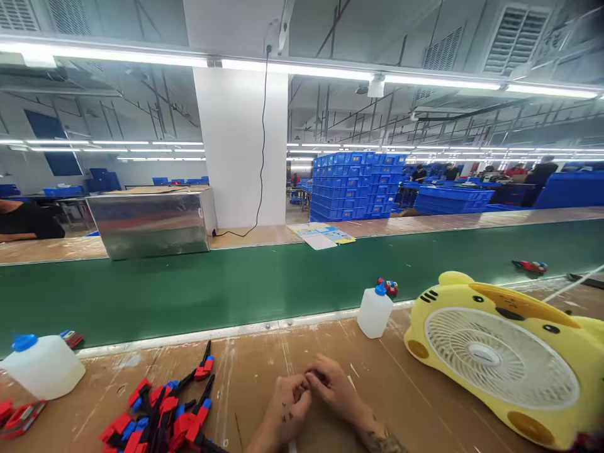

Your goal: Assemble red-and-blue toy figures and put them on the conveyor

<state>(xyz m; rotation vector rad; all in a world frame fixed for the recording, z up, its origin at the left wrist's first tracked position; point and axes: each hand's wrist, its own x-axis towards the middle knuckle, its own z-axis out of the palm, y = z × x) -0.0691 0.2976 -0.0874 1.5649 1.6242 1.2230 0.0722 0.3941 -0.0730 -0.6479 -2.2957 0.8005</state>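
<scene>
Over the brown work surface point(255, 377), my left hand point(287, 406) and my right hand point(333, 387) meet at the fingertips. Both have their fingers curled and pinched together. Whatever lies between the fingers, if anything, is too small or hidden to make out. To the left of my left hand is a pile of red, blue and black plastic parts point(182, 425), some with long black pieces sticking out. Beyond my right hand stands a white plastic bottle point(375, 314) with a blue cap.
A yellow animal-shaped fan point(500, 358) fills the right side. Another white bottle point(44, 368) stands at left, near red parts point(21, 418). Behind runs a green conveyor belt point(226, 283) carrying small red-and-blue assemblies point(531, 267). A metal box point(151, 223) and blue crates point(349, 189) are farther back.
</scene>
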